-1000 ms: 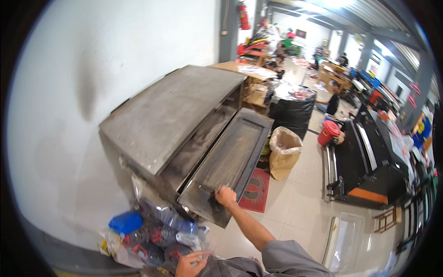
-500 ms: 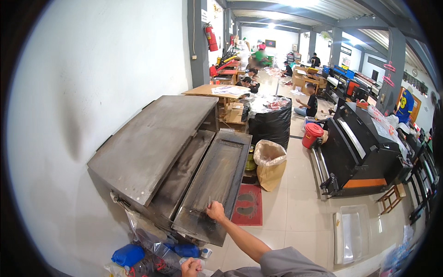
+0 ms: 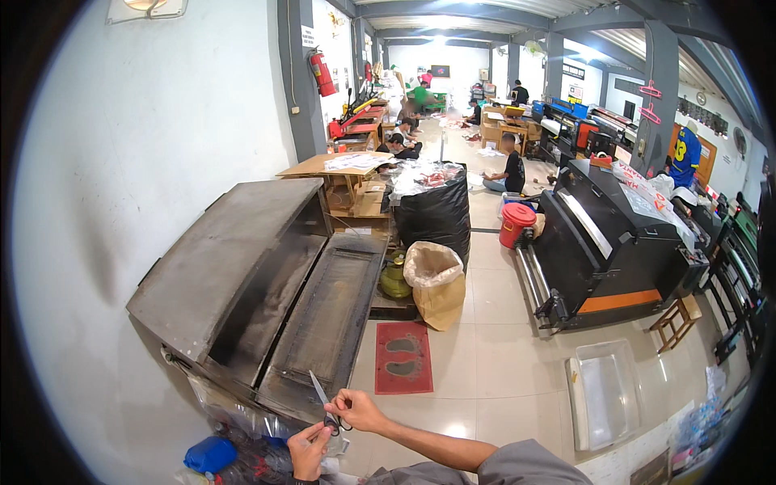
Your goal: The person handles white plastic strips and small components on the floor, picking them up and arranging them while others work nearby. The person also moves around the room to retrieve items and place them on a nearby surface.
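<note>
A pair of scissors (image 3: pixel 318 390) with a silver blade and dark handles is held between my hands near the lower middle. Its blade points up and away, over the lowered door. My right hand (image 3: pixel 360 411) is closed around the handles from the right. From below left, my left hand (image 3: pixel 307 453) pinches the handle area; its exact grip is partly hidden. Just beyond my hands, the grey metal door (image 3: pixel 323 323) hangs folded down from a large, stained metal box (image 3: pixel 226 259), whose dark inside shows. Neither hand touches the door.
A red mat (image 3: pixel 404 358) lies right of the door. Behind it stand a green gas cylinder (image 3: pixel 394 279), an open brown sack (image 3: pixel 443 299) and a black bag (image 3: pixel 436 214). Blue plastic containers (image 3: pixel 210 454) sit lower left. A black machine (image 3: pixel 614 242) stands right; people work farther back.
My right hand has left the metal door and come back to my left hand. The scissors now show between both hands. My view has shifted to the right.
</note>
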### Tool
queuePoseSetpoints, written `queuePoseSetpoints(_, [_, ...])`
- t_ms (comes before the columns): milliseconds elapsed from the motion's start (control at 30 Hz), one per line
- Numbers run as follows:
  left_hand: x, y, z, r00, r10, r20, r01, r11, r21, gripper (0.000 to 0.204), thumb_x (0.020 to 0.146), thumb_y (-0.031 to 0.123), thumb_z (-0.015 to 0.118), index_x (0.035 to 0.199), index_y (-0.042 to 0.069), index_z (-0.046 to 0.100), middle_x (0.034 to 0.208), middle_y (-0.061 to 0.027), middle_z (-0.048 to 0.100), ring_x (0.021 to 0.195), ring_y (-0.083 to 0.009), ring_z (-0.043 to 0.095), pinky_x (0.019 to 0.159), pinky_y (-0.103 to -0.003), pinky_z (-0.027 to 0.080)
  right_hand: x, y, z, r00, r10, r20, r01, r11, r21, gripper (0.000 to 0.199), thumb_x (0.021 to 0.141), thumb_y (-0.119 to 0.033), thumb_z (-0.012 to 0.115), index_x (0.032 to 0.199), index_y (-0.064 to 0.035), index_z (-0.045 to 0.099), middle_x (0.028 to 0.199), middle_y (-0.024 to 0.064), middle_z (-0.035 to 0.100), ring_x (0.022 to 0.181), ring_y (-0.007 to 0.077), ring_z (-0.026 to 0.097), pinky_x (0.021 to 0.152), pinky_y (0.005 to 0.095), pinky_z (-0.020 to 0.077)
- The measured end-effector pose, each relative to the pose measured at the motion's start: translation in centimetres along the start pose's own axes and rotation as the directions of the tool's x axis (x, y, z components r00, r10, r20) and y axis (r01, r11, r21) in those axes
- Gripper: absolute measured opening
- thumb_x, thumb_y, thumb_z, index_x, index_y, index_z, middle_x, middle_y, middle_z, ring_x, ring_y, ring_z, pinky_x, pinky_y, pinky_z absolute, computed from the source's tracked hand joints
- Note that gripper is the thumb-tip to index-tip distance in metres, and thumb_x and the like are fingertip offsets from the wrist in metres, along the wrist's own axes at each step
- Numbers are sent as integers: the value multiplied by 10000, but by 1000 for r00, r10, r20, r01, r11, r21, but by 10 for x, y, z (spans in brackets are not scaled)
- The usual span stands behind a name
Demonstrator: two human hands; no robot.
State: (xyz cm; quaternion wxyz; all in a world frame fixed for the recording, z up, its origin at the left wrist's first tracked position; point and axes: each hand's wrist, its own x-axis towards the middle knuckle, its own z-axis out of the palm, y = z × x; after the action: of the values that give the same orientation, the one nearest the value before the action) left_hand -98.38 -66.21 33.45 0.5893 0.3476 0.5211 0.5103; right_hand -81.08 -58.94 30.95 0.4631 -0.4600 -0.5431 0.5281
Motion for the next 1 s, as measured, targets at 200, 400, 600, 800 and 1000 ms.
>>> queuePoseSetpoints(200, [-28, -41, 45, 983, 139, -123, -117, 979, 169, 330, 835, 38, 799, 1073, -137, 653, 856, -131, 735, 662, -115, 635, 599, -226, 482, -63, -23, -54, 981, -194, 23, 186, 898, -398, 288, 870, -230, 792, 837, -28, 590, 808, 74, 675, 730, 134, 617, 621, 324, 485])
queuePoseSetpoints(400, [-62, -62, 86, 959, 184, -216, -151, 975, 162, 224, 809, -27, 783, 986, -118, 681, 838, -101, 717, 752, -152, 677, 718, -259, 527, -95, 36, -76, 978, 65, 198, -98, 982, 162, 297, 879, -142, 751, 1081, -11, 578, 917, 105, 711, 876, 163, 674, 795, 313, 545])
queuePoseSetpoints(600, [-94, -84, 77, 923, 248, -294, -162, 944, 287, 198, 753, 32, 854, 887, -41, 728, 829, -87, 735, 744, -108, 642, 695, -252, 500, -117, 30, -69, 895, 177, 409, -312, 904, 292, 429, 911, -64, 700, 1319, -46, 567, 1018, 72, 705, 917, 116, 640, 832, 283, 502])
queuePoseSetpoints(800, [-130, -74, 58, 844, 372, -385, -153, 856, 493, 252, 818, 215, 844, 870, -3, 730, 784, -37, 715, 718, -98, 626, 674, -264, 507, -113, 55, -50, 834, 216, 507, -359, 911, 201, 439, 894, -79, 753, 1305, -15, 613, 877, 8, 678, 787, 90, 605, 764, 265, 500])
queuePoseSetpoints(1000, [-175, -64, 45, 994, 69, -90, -33, 936, 351, 321, 981, 296, 673, 850, 8, 730, 681, -19, 668, 624, -77, 586, 567, -265, 457, -108, 106, -17, 808, 376, 453, -431, 902, 20, 389, 868, -126, 786, 1193, 23, 631, 830, 44, 716, 688, 109, 625, 665, 271, 518])
